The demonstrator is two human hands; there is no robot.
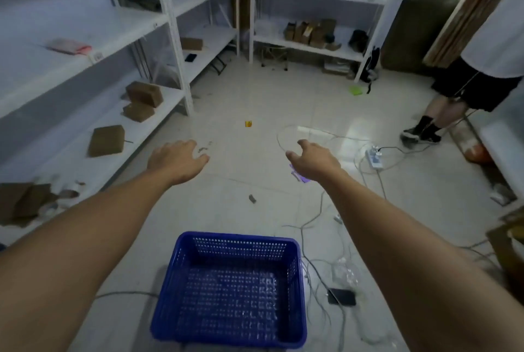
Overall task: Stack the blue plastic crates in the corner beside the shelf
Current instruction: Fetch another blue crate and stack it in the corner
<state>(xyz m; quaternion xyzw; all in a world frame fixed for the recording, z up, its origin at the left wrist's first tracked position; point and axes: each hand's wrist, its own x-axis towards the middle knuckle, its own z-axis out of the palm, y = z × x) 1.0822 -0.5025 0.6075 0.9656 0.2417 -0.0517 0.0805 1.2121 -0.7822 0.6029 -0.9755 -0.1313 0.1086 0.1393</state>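
One blue perforated plastic crate (295,289) stands empty on the tiled floor at the bottom centre, between my forearms. My left hand (174,160) is stretched out ahead over the floor, palm down, fingers loosely spread, holding nothing. My right hand (313,160) reaches forward at the same height, fingers apart and empty. Both hands are well beyond the crate and do not touch it. The far corner (243,48) between the left shelf unit (181,68) and the back shelf unit (309,48) holds a small folding stool.
White cables (314,226) and a power strip (374,158) trail over the floor to the right. A dark phone (341,296) lies beside the crate. Another person's legs (442,113) stand at the right. Cardboard boxes (141,96) sit on the left shelves.
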